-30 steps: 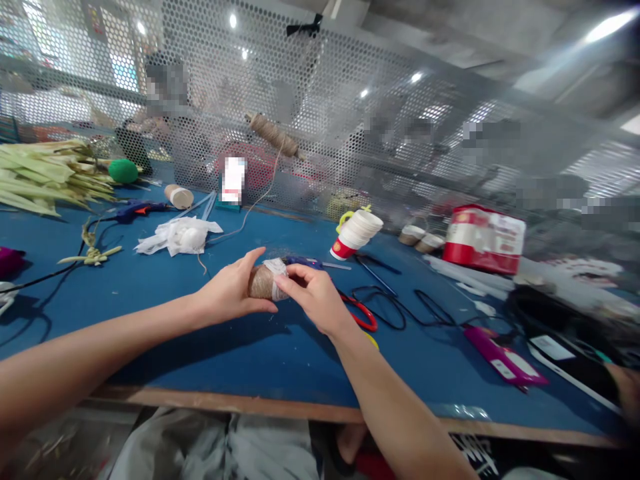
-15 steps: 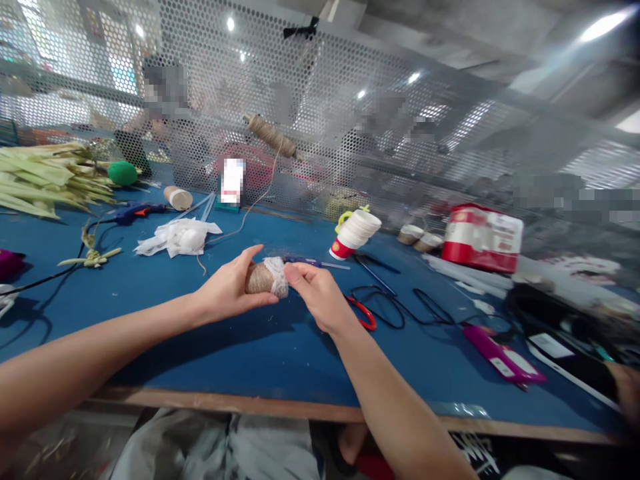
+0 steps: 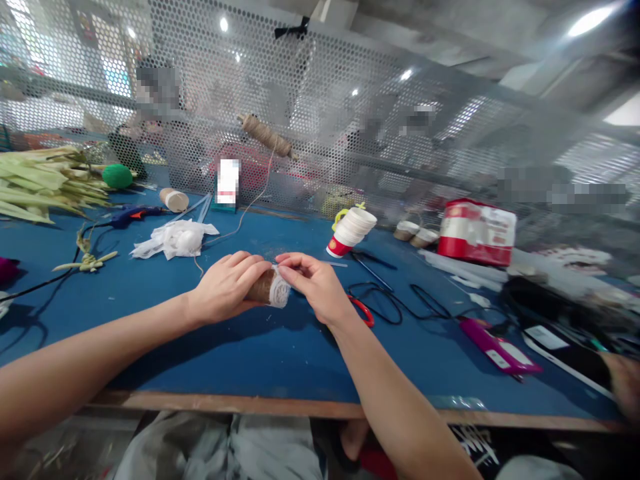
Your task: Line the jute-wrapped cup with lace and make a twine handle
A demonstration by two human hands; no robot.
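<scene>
My left hand (image 3: pixel 227 283) is wrapped round a small twine-wrapped cup (image 3: pixel 260 290), which lies on its side above the table. White lace trim (image 3: pixel 280 291) circles the cup's right end. The fingers of my right hand (image 3: pixel 317 285) are closed in a pinch on the lace's upper edge. Both hands hold the cup low over the blue tabletop (image 3: pixel 200 360). Behind my right hand, the thin pale end of a tool (image 3: pixel 337 265) shows; the rest of it is hidden. My left fingers cover the cup's other end.
Crumpled white material (image 3: pixel 175 239) and a blue glue gun (image 3: pixel 135 215) lie left. Stacked paper cups (image 3: pixel 353 230), red-handled scissors (image 3: pixel 364 312), black cables and a purple box (image 3: pixel 500 348) are right. Behind stands a perforated metal screen (image 3: pixel 320 100) with a twine spool (image 3: pixel 266 135). A person's hand (image 3: pixel 623 383) shows far right.
My left fingers have come over the top of the cup, and the cup has turned so its lace end faces me more. My right fingers have shifted up along the lace edge.
</scene>
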